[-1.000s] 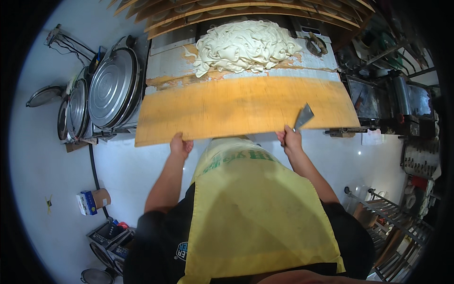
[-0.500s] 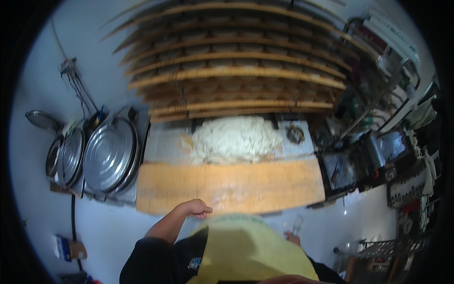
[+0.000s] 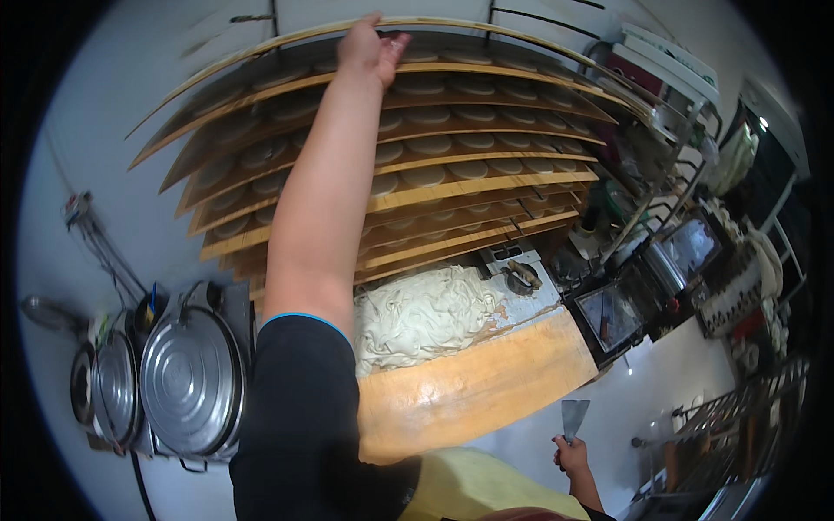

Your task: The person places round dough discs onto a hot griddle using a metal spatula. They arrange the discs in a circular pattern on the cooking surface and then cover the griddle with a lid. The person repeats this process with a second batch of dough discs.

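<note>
My left hand [image 3: 369, 56] is raised to the top of the stacked boards. Its thumb lies over the front edge of the uppermost wooden board [image 3: 486, 26], with the fingers curled beneath. Low at the right, my right hand [image 3: 570, 453] is closed around the handle of a flat metal scraper [image 3: 573, 417], blade upward and clear of the bench. A large mass of pale dough [image 3: 426, 314], folded and soft, lies on the work surface between the rack and the bare wooden worktop [image 3: 486, 378]. My left arm covers part of the boards and worktop.
Lower boards [image 3: 469, 172] carry rows of round, flat, pale pieces. Big round metal lids [image 3: 191, 380] stand at the left. A small dark bowl [image 3: 521, 278] sits right of the dough. Farther right are dark metal equipment [image 3: 612, 317] and a wire rack [image 3: 738, 425].
My left hand has gone from the worktop's near edge up to the top board. My right hand has come further into view with the scraper. The view has shifted and turned.
</note>
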A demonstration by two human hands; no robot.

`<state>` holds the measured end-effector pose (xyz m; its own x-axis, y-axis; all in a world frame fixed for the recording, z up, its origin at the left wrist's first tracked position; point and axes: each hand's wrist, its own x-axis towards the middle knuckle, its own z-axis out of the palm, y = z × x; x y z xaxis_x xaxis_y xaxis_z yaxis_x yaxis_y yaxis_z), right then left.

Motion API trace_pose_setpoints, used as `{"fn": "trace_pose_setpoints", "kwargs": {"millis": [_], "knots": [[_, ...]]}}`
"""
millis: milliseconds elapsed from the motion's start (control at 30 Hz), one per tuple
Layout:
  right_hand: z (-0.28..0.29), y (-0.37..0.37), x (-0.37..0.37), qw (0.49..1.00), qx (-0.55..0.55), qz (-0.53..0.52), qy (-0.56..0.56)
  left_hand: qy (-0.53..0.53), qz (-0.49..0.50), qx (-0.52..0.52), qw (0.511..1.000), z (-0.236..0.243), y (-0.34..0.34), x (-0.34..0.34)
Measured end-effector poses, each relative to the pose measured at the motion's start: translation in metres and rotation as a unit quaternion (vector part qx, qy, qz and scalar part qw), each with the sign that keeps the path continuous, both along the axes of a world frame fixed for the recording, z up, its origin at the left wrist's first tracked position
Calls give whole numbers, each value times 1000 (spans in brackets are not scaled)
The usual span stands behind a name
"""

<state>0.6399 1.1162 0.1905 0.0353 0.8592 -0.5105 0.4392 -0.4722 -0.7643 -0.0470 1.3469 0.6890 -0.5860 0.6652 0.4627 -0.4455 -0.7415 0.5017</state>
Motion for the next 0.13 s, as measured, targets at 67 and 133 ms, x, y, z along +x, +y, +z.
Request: {"fn": "trace_pose_setpoints", "kwargs": {"millis": [67, 133], "knots": [[7, -33, -6, 999, -14, -34, 8, -12, -23, 27, 999, 7, 35, -17], [5, -60, -6, 997, -23, -70, 24, -13, -53, 4, 998, 17, 49, -22]]}}
